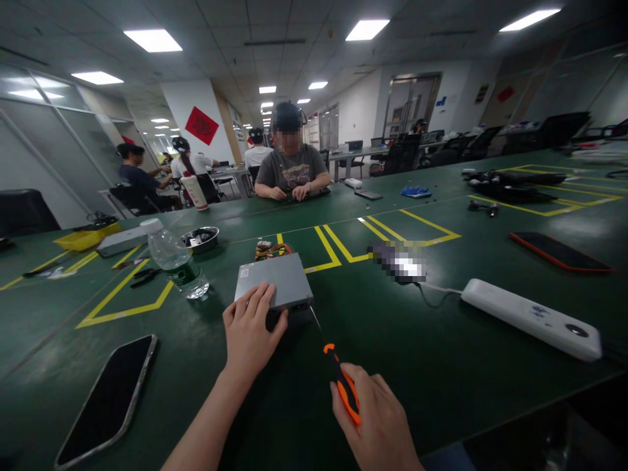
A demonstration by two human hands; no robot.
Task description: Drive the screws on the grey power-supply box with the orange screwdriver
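A grey metal power supply unit [279, 278] lies on the green table, with a bundle of coloured cables [273, 250] at its far side. My left hand [255, 327] holds it at the near left corner, fingers over the top and thumb against the front face. In my right hand [370, 412] is a screwdriver [338, 376] with an orange and black handle, the fingers wrapped round it. Its thin shaft points up and left, the tip at the unit's near right corner. Whether the tip sits in a screw is too small to tell.
A water bottle [179, 261] stands left of the unit, near a metal bowl [200, 239]. A phone [108, 399] lies at the front left. To the right are a white power strip [530, 317] and an orange-edged phone [559, 252]. Across the table sits a person [293, 167].
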